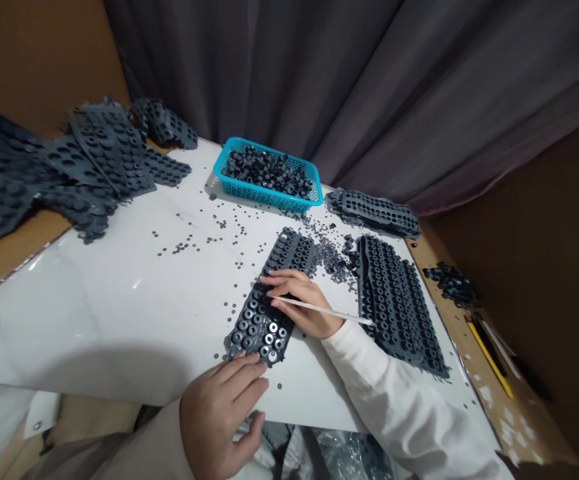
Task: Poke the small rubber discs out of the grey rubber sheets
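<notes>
A dark grey rubber sheet [257, 327] with rows of round ring-shaped parts lies on the white table in front of me. My right hand [305, 303] is closed around a thin white stick [327, 309], its fingers over the middle of the sheet. The stick's far end lies under my fingertips, so I cannot tell what it touches there. My left hand [229, 400] rests with fingers stretched out, fingertips at the sheet's near edge. Small dark discs [330, 259] lie in a heap beside the sheet's upper right.
A blue basket [269, 195] of black parts stands at the back. Another moulded sheet [402, 307] lies right, with a stack [374, 212] behind it. More sheets [94, 150] pile up at left. A yellow tool [489, 359] and loose black pieces [452, 283] lie on the right ledge.
</notes>
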A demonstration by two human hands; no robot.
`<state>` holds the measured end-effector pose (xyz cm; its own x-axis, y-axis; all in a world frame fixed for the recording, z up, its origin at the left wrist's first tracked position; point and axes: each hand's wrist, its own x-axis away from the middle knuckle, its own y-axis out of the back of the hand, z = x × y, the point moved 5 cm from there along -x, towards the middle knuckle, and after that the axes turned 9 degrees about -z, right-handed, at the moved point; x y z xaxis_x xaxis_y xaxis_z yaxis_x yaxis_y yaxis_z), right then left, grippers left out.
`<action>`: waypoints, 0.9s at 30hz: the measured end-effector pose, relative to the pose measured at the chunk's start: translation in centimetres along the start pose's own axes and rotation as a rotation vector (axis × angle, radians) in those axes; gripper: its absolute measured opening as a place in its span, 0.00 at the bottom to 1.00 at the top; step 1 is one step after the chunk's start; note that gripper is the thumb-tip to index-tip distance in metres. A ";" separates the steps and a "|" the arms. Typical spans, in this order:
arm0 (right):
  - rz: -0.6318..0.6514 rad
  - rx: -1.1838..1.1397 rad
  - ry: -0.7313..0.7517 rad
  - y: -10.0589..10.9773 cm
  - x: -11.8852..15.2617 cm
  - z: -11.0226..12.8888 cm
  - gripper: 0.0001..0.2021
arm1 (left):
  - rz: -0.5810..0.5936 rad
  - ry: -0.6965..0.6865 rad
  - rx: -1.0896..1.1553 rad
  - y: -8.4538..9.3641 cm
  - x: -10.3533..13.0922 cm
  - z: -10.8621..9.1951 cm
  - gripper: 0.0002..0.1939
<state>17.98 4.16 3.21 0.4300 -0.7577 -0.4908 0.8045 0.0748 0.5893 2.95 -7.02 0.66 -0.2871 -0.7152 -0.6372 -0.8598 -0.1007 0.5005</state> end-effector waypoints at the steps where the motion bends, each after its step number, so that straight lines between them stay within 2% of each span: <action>1: 0.009 -0.012 0.001 -0.1 0.2 0.1 0.04 | -0.003 0.004 0.000 -0.1 0.2 0.1 0.14; 7: 0.026 0.021 0.018 -0.6 0.6 0.0 0.03 | -0.013 0.019 -0.007 -0.1 0.4 0.1 0.14; 15: 0.057 0.237 0.171 -0.9 -0.3 0.1 0.04 | 0.003 -0.028 -0.028 0.5 -0.7 -0.3 0.13; 20: -0.056 0.266 0.093 -0.4 -1.2 -0.5 0.05 | -0.011 0.004 0.001 0.0 0.1 0.0 0.14; 27: -0.014 0.093 0.025 -0.2 -0.4 -0.7 0.05 | -0.005 0.013 -0.002 -0.2 0.3 0.1 0.15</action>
<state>17.93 4.92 2.89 0.4305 -0.7417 -0.5144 0.7693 0.0033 0.6389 2.96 -7.10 0.33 -0.2771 -0.7237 -0.6320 -0.8603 -0.1060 0.4986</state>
